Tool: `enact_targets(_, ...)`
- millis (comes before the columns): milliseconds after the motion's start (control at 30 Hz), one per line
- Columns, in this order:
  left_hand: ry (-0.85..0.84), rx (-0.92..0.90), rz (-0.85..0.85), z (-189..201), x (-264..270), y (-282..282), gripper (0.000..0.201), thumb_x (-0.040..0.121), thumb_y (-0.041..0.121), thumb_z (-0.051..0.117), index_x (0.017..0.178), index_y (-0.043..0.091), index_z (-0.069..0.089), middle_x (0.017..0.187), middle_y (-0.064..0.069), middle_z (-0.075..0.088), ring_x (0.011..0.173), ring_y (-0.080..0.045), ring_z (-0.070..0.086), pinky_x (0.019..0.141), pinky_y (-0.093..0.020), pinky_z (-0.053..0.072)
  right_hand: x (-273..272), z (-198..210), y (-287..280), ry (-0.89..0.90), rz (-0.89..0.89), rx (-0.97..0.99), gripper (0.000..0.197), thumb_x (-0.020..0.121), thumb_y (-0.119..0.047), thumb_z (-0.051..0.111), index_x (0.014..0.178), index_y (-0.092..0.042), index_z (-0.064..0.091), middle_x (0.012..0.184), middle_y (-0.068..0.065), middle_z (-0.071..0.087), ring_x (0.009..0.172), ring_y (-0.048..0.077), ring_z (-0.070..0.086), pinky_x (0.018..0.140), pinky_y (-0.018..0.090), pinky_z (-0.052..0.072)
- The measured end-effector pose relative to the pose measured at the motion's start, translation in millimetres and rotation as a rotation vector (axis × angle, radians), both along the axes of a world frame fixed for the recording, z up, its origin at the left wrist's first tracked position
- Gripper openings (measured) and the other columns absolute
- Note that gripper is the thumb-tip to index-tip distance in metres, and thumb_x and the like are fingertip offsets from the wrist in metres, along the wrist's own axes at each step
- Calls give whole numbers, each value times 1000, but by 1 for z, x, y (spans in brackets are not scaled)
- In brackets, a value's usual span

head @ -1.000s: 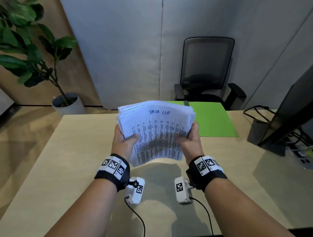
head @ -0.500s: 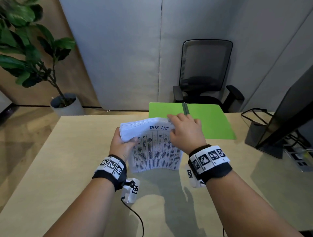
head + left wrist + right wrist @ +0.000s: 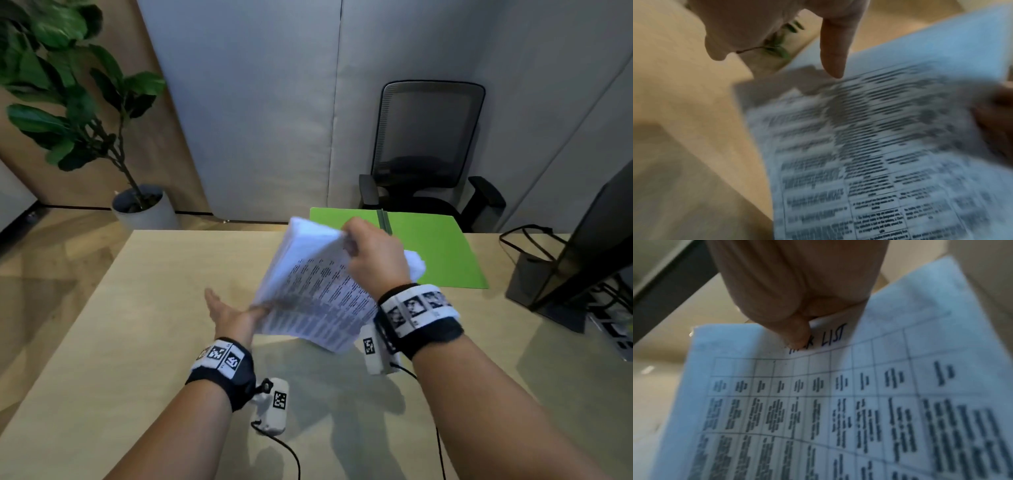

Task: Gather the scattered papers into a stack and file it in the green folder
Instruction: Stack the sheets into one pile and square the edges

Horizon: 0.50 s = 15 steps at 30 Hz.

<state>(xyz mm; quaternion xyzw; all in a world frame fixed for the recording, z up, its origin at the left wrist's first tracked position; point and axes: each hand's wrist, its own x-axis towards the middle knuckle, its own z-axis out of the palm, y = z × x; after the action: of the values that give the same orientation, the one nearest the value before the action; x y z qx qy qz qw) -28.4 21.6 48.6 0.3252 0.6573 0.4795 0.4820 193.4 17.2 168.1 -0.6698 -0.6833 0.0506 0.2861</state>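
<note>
The paper stack (image 3: 318,284), thin white printed sheets with a table grid and a handwritten "LIST" heading, hangs tilted above the wooden desk (image 3: 113,335), just in front of the open green folder (image 3: 435,253), which lies flat at the desk's far edge with a grey spine strip. The right hand (image 3: 373,257) pinches the stack's top edge, thumb on the printed face, while the left hand (image 3: 233,317) is flat, fingers straight, against the stack's lower left edge. Recommended procedure: support the limp, fanned sheets from below, square the edges, then lay them onto the folder.
</note>
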Motion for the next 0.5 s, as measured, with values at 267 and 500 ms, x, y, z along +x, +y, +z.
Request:
enact_targets(267,-130,213,-119,16,3,7,42,81,-4,69,116,18,61,110,-3,71,102,-20,68,97,-48,48,55,-71,-8,847,-244,-110,33,85,7,44,77,-24,49,75,0,53,74,16,47,65,31,39)
enact_targets(500,-152,326,19,22,28,-8,43,85,-6,64,101,34,63,98,8,72,89,-12,70,76,-29,56,46,-103,-41,1214,-127,26,45,80,15,49,107,-20,56,103,4,65,90,11,58,74,25,49)
